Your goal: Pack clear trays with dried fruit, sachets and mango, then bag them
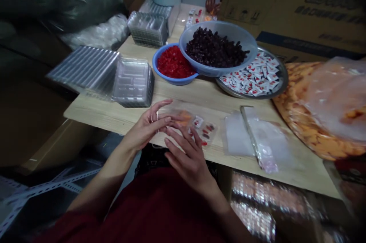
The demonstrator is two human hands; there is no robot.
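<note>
My left hand is raised over the table's front edge with its fingers stretched out, a ring on one of them. My right hand is close beside it, palm down, fingers apart, partly overlapping the left fingertips. I see nothing held in either one. Just beyond them a clear plastic compartment tray lies on the table, partly covered by my hands. It contains orange pieces, a white-and-red sachet and small dark and red pieces.
Behind the tray stand a blue bowl of red pieces, a bowl of dark dried fruit and a metal pan of sachets. Stacked clear trays are at left, plastic bags and a large orange bag at right. Another person's hand works at the far end.
</note>
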